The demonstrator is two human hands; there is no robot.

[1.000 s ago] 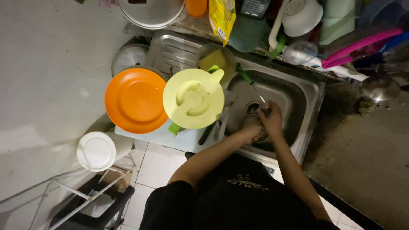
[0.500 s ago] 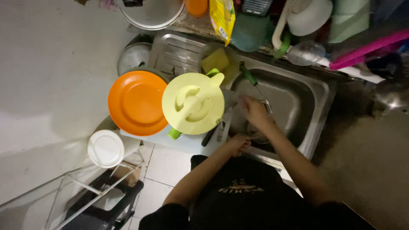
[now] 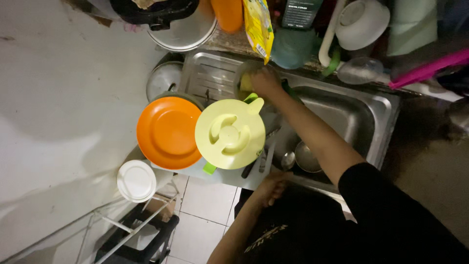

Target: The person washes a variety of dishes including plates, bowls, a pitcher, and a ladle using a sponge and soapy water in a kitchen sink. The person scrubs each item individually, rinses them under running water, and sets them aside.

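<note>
My right hand [image 3: 265, 81] reaches across the steel sink [image 3: 352, 108] to its back left corner and closes on a yellow sponge [image 3: 245, 82] lying in a small dish. My left hand [image 3: 272, 187] rests on the sink's front rim with nothing in it, fingers draped over the edge. Just beyond that hand, a spoon [image 3: 287, 160] and a small metal bowl [image 3: 308, 157] lie in the basin. An orange plate [image 3: 167, 132] and a pale yellow round lid [image 3: 229, 133] sit on the left of the sink.
The ribbed drainboard [image 3: 209, 73] holds a steel pot lid [image 3: 165, 78]. A big pot [image 3: 184, 30], yellow packet [image 3: 257, 27], teal cup [image 3: 293, 47] and white bowl [image 3: 362, 19] crowd the back. A white round lid [image 3: 137, 181] and wire rack [image 3: 131, 229] stand lower left.
Both hands were together in the basin. My right hand has moved up to the sponge at the back, and my left hand has drawn back onto the front rim.
</note>
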